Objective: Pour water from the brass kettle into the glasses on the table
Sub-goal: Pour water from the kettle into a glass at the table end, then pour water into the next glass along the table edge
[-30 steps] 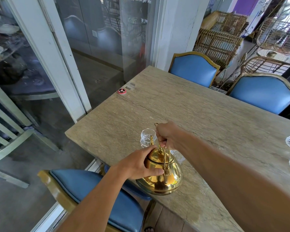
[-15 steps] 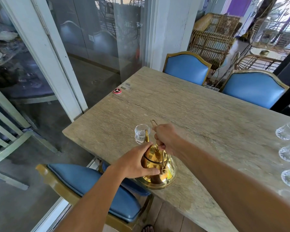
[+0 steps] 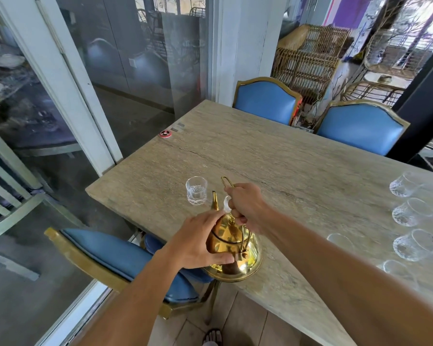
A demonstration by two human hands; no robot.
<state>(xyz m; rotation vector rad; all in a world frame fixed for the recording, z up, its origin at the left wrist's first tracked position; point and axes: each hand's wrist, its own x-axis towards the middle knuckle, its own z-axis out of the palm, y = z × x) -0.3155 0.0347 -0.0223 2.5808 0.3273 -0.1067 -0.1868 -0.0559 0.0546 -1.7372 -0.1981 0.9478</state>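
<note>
At lower centre, the right hand is gripping the brass kettle by its handle. The left hand is clasping its body.

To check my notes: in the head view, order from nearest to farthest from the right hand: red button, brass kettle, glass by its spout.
1. brass kettle, in the right hand
2. glass, left of spout
3. red button, far back, left
</note>
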